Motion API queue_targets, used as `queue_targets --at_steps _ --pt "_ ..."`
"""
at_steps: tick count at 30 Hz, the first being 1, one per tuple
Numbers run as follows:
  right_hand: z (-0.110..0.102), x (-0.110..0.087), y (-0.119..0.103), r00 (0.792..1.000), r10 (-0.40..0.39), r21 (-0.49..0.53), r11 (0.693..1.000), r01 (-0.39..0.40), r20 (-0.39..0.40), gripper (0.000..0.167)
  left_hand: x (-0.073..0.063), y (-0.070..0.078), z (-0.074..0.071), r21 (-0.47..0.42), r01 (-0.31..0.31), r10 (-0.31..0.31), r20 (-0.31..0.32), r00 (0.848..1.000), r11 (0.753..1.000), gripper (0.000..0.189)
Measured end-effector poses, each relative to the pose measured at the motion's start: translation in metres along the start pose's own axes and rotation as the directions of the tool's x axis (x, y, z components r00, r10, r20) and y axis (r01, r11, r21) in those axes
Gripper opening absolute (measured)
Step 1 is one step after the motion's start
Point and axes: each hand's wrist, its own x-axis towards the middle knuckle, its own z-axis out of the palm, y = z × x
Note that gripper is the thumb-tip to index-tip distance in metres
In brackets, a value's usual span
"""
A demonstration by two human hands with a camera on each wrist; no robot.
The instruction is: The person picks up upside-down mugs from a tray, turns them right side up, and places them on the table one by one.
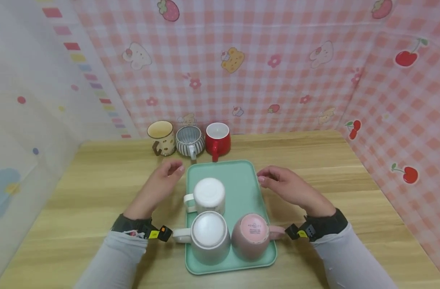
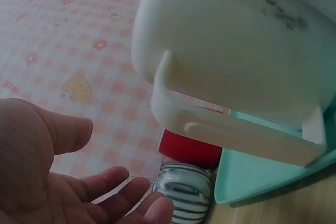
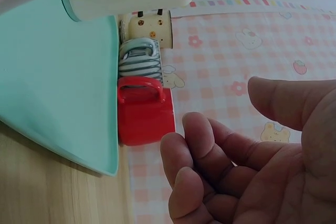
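My left hand [image 1: 164,180] hovers beside the tray's far left edge, fingers loosely bent, nothing held. On the other side, my right hand [image 1: 285,184] is at the tray's right edge, thumb and fingers apart and empty. Between them lies the mint-green tray [image 1: 241,176]. Three mugs stand upside down on it: a white mug [image 1: 209,192] in the middle left, a larger off-white mug [image 1: 210,237] at the near left, and a pink mug [image 1: 252,237] at the near right. The left wrist view shows the white mug's squared handle [image 2: 236,129] close up.
Behind the tray, three upright mugs stand in a row: a cream spotted mug [image 1: 162,138], a grey striped cup [image 1: 189,141] and a red mug [image 1: 217,140]. Pink checked cloth [image 1: 256,88] hangs behind the wooden table [image 1: 97,192], with more cloth at both sides.
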Motion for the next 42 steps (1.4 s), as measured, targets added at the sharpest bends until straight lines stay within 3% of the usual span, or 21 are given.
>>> queue_targets --at_steps 6,23,32,42 --pt "-0.004 0.0 -0.001 1.0 -0.002 -0.004 1.0 0.002 -0.016 0.037 -0.001 -0.001 0.001 0.02 0.0 -0.001 0.033 0.999 1.0 0.056" --pt "-0.005 0.001 0.001 1.0 -0.017 0.012 1.0 0.017 -0.002 0.036 -0.003 -0.004 0.0 0.151 -0.086 0.06 0.17 0.984 0.985 0.057" --pt "-0.003 0.0 0.001 1.0 -0.007 -0.001 1.0 0.007 0.003 0.036 -0.007 -0.008 0.0 0.196 -0.163 0.092 0.325 0.941 0.967 0.059" --pt "0.0 0.0 0.0 1.0 -0.004 0.0 1.0 0.004 0.02 0.038 -0.008 -0.014 -0.002 0.224 -0.229 0.115 0.431 0.895 0.947 0.033"
